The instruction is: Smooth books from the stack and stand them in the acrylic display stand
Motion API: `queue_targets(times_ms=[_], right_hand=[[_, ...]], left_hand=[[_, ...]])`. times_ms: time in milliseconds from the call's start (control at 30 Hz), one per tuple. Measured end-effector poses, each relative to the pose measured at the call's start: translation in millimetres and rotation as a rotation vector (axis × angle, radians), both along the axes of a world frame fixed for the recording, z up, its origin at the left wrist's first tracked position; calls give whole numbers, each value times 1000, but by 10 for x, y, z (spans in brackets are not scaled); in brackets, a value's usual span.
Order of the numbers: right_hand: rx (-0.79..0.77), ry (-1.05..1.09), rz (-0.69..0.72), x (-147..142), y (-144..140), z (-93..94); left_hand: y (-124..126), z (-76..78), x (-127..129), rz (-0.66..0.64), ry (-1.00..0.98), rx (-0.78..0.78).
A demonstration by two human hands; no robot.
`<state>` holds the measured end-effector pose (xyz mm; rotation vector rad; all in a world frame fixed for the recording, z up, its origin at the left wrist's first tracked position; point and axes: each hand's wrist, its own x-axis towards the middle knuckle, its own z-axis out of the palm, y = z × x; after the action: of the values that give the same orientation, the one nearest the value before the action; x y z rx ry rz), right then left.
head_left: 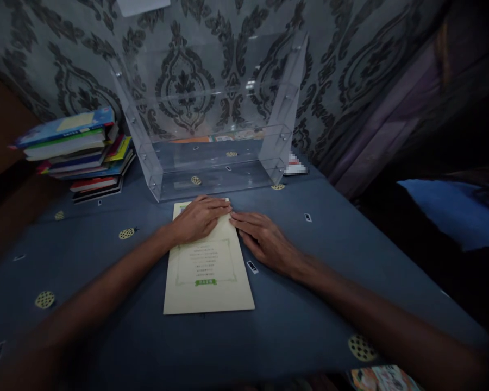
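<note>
A thin cream booklet (pixel 208 271) lies flat on the blue surface (pixel 309 304), just before a clear rack (pixel 212 125). The left hand (pixel 199 218) rests open, palm down, on its far end; the right hand (pixel 263 239) lies open, touching its right edge. It looks light, bendable and easily creased, best lifted by an edge.

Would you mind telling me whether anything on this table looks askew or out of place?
Only the book stack at far left looks untidy, its books fanned unevenly. The booklet lies flat under both hands.
</note>
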<state>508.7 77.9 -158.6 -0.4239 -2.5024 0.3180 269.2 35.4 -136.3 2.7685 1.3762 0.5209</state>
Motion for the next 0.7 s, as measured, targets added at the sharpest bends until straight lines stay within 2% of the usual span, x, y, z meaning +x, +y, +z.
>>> queue_targets(times_ms=[300,700], right_hand=[[35,42,34,63,-136,41],[71,-102,100,492,-709,100]], left_hand=[[-89,-9,9,-28,-27,-3],[-228,43,87,-63,-50,-1]])
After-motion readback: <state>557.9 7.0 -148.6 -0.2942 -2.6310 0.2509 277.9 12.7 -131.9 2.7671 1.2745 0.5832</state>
